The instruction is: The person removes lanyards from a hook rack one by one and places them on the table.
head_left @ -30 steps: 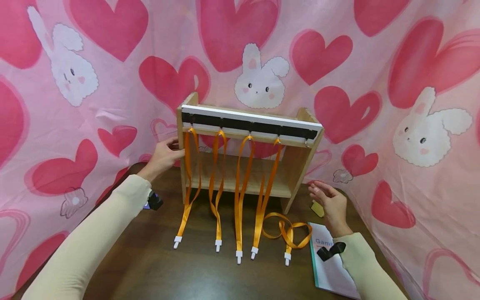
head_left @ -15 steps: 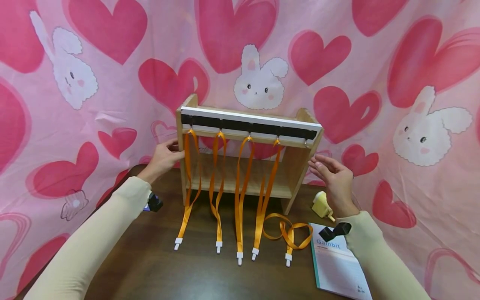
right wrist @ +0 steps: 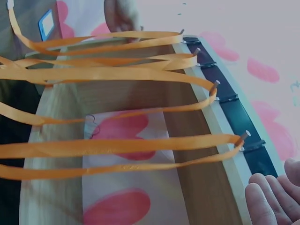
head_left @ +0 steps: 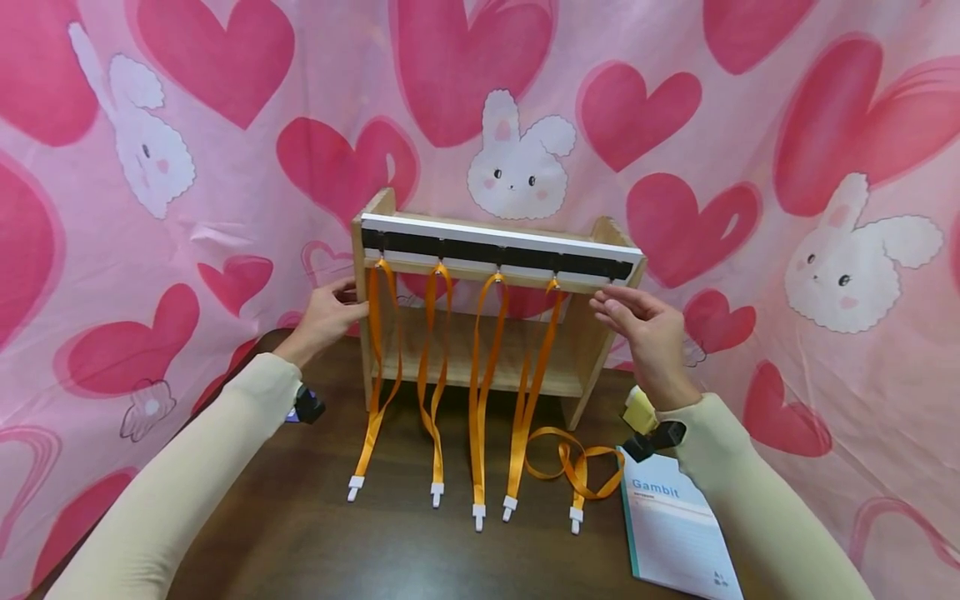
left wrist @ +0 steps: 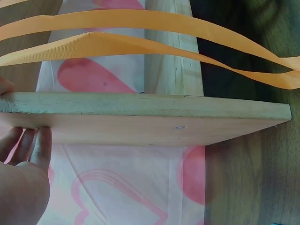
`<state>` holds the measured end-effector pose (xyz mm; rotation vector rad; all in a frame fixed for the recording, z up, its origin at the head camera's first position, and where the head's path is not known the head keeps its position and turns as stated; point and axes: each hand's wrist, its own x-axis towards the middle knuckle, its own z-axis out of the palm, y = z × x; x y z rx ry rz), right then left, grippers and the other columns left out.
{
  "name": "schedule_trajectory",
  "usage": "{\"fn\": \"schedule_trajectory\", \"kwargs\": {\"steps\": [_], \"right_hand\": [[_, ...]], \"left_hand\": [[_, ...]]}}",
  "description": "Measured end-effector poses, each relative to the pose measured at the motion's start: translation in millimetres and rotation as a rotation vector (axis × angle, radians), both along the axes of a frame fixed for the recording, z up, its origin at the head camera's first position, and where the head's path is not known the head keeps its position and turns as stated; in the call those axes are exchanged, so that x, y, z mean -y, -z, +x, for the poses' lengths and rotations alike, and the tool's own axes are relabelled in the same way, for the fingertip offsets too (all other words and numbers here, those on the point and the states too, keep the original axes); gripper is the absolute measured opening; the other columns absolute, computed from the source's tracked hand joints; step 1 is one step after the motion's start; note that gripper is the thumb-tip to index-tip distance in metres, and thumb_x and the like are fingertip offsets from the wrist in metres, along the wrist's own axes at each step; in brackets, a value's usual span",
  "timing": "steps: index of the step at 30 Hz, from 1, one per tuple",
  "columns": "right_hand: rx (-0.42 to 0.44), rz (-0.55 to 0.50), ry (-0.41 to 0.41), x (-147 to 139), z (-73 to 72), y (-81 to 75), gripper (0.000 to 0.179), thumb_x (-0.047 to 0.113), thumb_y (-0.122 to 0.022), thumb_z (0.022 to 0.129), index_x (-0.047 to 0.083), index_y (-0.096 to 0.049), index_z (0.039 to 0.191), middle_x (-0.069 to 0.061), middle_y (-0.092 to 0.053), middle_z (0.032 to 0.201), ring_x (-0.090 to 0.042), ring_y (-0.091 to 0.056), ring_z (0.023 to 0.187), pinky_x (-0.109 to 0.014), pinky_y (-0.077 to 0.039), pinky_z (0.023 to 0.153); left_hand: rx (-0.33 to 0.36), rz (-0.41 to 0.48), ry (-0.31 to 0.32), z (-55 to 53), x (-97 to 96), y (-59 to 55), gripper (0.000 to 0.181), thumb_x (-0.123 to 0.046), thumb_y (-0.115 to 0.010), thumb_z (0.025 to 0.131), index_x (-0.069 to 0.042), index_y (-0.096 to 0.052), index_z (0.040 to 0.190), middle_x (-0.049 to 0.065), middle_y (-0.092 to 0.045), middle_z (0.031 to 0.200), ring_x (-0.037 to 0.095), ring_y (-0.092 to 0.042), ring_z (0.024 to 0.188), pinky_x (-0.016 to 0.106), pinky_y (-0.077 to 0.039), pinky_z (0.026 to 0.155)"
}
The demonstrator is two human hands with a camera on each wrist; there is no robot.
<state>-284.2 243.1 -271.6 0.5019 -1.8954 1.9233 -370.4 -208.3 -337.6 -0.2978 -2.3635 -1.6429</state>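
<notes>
A wooden rack (head_left: 592, 358) stands on the table, with a white and black hook strip (head_left: 495, 252) along its top front. From its hooks hang several orange lanyards (head_left: 480, 367) ending in white clips. Another orange lanyard (head_left: 592, 475) lies looped on the tabletop at the rack's front right. My left hand (head_left: 326, 321) grips the rack's left side panel (left wrist: 117, 124), thumb and fingers on opposite faces in the left wrist view. At the strip's right end, my right hand (head_left: 651, 342) holds nothing; its fingers (right wrist: 260, 206) are slightly bent and hide the last hook.
A notebook (head_left: 675, 525) marked Gambit lies right of the loose lanyard. Behind it is a yellow bottle (head_left: 637, 410), partly covered by the right wrist. A small blue-edged item (right wrist: 46, 24) lies left of the rack. Pink heart-patterned cloth (head_left: 517, 50) surrounds the table.
My right hand has risen and moved left, from beside the rack's lower right to the right end of the hook strip. The left hand keeps its hold on the side panel.
</notes>
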Motion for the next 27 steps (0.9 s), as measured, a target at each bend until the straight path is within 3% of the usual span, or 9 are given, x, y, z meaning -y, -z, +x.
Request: {"fn": "schedule_trajectory", "kwargs": {"steps": [5,13,27], "right_hand": [[0.01,0.029,0.014,15,-10.5,0.7,0.039,0.01,-0.068,0.096,-0.012,-0.062,0.128,0.003,-0.077,0.106,-0.011,-0.077,0.097,-0.022,-0.058,0.086],[0.071,0.041,0.055,34,-25.6,1.8,0.037,0.009,-0.069,0.095,-0.011,-0.064,0.125,0.007,-0.077,0.097,-0.01,-0.077,0.088,-0.028,-0.061,0.082],[0.175,0.017,0.078,57,-34.9,4.8,0.038,0.01,-0.07,0.094,-0.011,-0.064,0.126,0.011,-0.075,0.089,-0.007,-0.075,0.082,-0.028,-0.061,0.08]], "left_hand": [[0.009,0.002,-0.001,0.0,-0.8,-0.5,0.057,-0.019,-0.071,0.093,0.001,-0.053,0.144,0.027,-0.06,0.134,0.033,-0.057,0.118,0.005,-0.049,0.076],[-0.003,0.025,0.0,1.2,-2.4,-0.4,0.057,-0.019,-0.072,0.092,0.001,-0.054,0.143,0.027,-0.06,0.131,0.02,-0.057,0.108,0.007,-0.051,0.077],[0.008,0.027,0.002,0.9,-1.5,-0.6,0.058,-0.017,-0.071,0.093,0.001,-0.052,0.144,0.026,-0.06,0.133,0.025,-0.057,0.112,0.006,-0.05,0.076]]}}
